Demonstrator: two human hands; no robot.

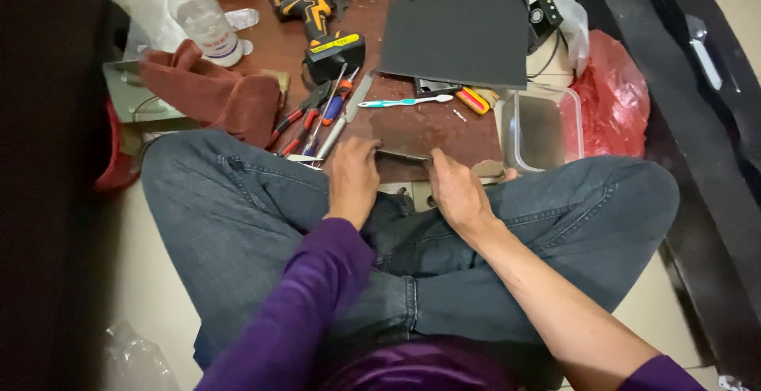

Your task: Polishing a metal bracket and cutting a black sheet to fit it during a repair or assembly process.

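Two bare hands meet at the near edge of a low reddish-brown wooden board (pixel 444 133), gripping between them a thin, dark, flat metal piece (pixel 400 156) that lies along that edge. The left hand (pixel 353 179) is curled, its fingers folded over the piece's left end; the right hand (pixel 453 187) is closed on the right end, thumb and fingers pinching it. Both wrists rest over crossed legs in grey-blue denim, and the left arm wears a soft purple sleeve.

Just left of the left hand lies a fan of slim tools: red-handled pliers (pixel 295 120), a screwdriver with a red and blue handle (pixel 337 106) and a long flat steel strip (pixel 346 118). A white and turquoise plastic toothbrush (pixel 404 102) lies farther up the board. Behind it sit a matt black rectangular sheet (pixel 456 30) and a yellow and black cordless drill (pixel 313 7). A crumpled rust-red cloth (pixel 210 90) lies to the left, a clear plastic bottle (pixel 202 15) above it, and a clear rectangular plastic tub (pixel 539 125) to the right.
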